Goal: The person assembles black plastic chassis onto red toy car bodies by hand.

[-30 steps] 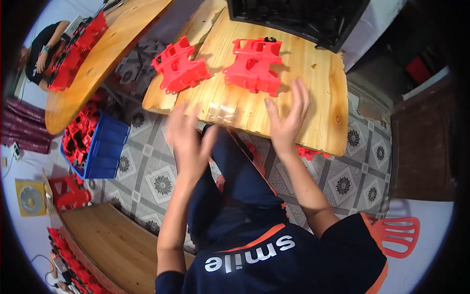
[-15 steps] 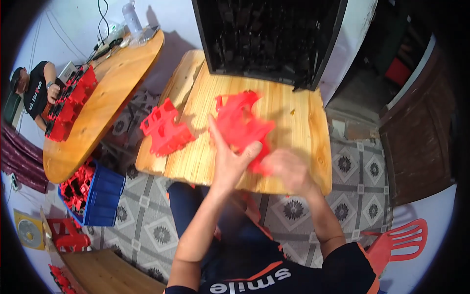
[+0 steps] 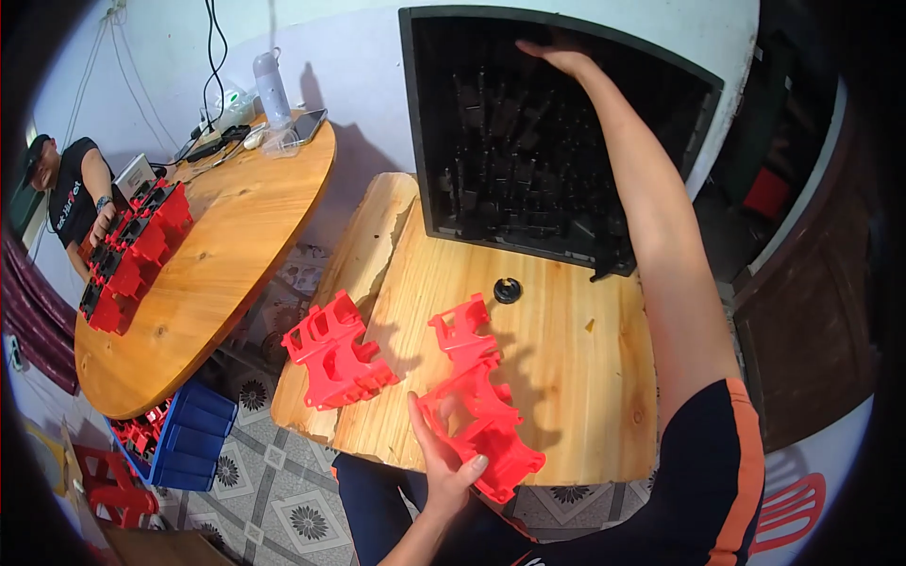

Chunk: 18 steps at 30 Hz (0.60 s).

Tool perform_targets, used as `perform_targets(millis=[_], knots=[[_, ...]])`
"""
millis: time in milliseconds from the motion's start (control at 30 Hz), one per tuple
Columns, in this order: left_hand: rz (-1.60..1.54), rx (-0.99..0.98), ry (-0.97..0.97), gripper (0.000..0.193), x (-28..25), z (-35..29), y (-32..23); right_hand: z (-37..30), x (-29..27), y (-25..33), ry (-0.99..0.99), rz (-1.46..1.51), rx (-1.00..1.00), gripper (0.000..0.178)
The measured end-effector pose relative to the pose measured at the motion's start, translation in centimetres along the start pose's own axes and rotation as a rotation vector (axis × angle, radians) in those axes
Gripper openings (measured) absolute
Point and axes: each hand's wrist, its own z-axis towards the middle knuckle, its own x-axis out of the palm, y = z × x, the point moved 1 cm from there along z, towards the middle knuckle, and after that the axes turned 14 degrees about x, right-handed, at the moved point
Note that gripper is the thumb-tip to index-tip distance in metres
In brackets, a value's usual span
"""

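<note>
My left hand (image 3: 444, 476) is closed on the near end of a long red plastic frame (image 3: 472, 382), which has several open bays and lies tilted over the front of the small wooden table (image 3: 585, 377). My right arm stretches far forward. At its end, my right hand (image 3: 559, 57) is over the upper part of a black bin (image 3: 420, 123) full of small dark parts. Its thumb sticks out and the hand looks open; the other fingers are partly lost in the dark. Left of the held frame rests a second red plastic frame (image 3: 340, 363). Beyond it sits a black ring-shaped part (image 3: 507, 291).
At the left, a person sits by an oval wooden table (image 3: 236, 255), a hand on a row of red frames with black parts (image 3: 132, 259). A bottle (image 3: 271, 90) and cables are on it. Below stands a blue crate (image 3: 193, 439) of red parts. A red chair (image 3: 788, 514) stands at right.
My right hand has left the red frame and reached up to the black bin. My left hand keeps the frame, now nearer to me. The black ring-shaped part now shows on the table.
</note>
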Motion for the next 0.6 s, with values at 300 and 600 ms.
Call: perform_targets(millis=[300,600], knots=[[0.067,0.136,-0.225,0.11,-1.4,7.6,-0.5,-16.3,-0.4,2.5,0.39,-0.256,-0.022,0.076],[0.179,0.1,-0.086,0.108,-1.4,12.4,3.6,-40.3,-3.8,-6.1,0.571,-0.02,-0.092,0.06]])
